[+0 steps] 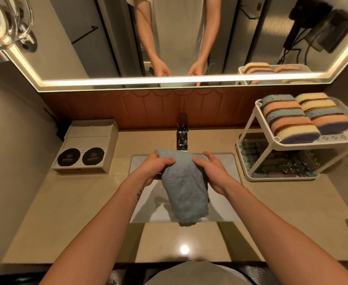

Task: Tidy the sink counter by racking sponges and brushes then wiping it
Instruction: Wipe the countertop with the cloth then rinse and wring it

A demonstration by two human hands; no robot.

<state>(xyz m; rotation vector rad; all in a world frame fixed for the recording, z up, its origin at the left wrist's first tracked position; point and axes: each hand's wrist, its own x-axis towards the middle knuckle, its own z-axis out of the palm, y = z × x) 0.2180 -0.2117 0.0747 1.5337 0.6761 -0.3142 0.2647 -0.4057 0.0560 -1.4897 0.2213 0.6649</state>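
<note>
- lower frame: pale counter point(76, 212), glossy, with lamp glare at bottom centre; wiping judged still to do.
- centre: blue-grey cloth point(184, 194), bunched at the top and hanging limp over the sink point(224, 202), lower end near the front rim.
- left of the bunch: left hand point(154, 166), fingers curled round the cloth's upper left part.
- right of the bunch: right hand point(210, 170), fingers wrapped on the upper right side, thumb toward the middle.
- judged soft, light and floppy, with no risk of breaking; damp or dry, cannot tell. probably best gathered into a flat pad under one palm, not pinched at a corner, so no loose end drags.
- just behind the hands: chrome tap point(182, 138).
- middle left: box point(87, 149) on the counter, well apart from the cloth.
- middle right: white rack point(249, 128), upper shelf filled with sponges point(292, 116) set on edge; lower shelf holding dark patterned things, too blurred to name.
- top: mirror point(107, 38), repeating both hands on the cloth.
</note>
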